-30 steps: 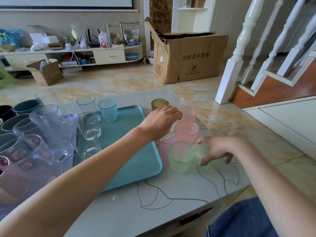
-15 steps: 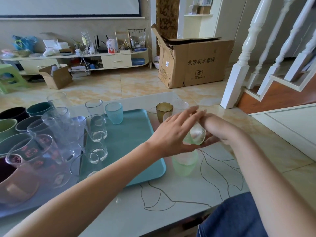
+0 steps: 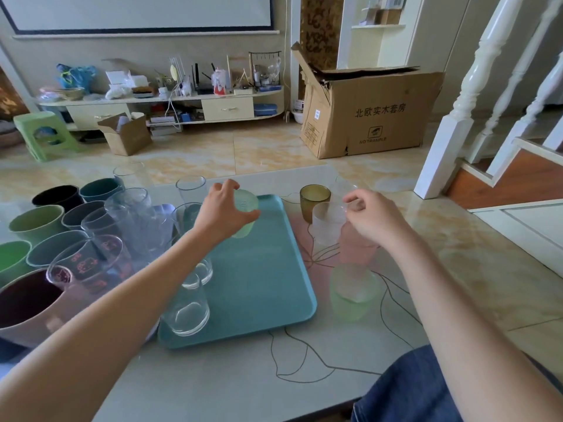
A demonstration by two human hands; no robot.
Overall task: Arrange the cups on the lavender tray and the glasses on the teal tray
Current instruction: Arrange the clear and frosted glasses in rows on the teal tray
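Far left of the table: opaque cups packed together, at least seven countable (black, teal, two green, grey ones, one big mauve at the near edge); the lavender tray under them is mostly hidden, only a sliver shows. Just right of them, a cluster of clear glasses, some with red print; overlap blocks an exact count. Teal tray sits mid-table: clear glasses along its left edge, three or four visible, one at the near-left corner. Left hand is over the far end of the teal tray, fingers wrapped around a frosted green glass, tilted, base facing the camera; can't tell if it touches the tray. Right of the tray, on the table: one amber glass, one frosted white glass, a pink one mostly behind the right arm, one frosted green glass nearest. Right hand is at the white glass's rim, thumb and fingers pinched close; can't tell if it actually grips the rim.
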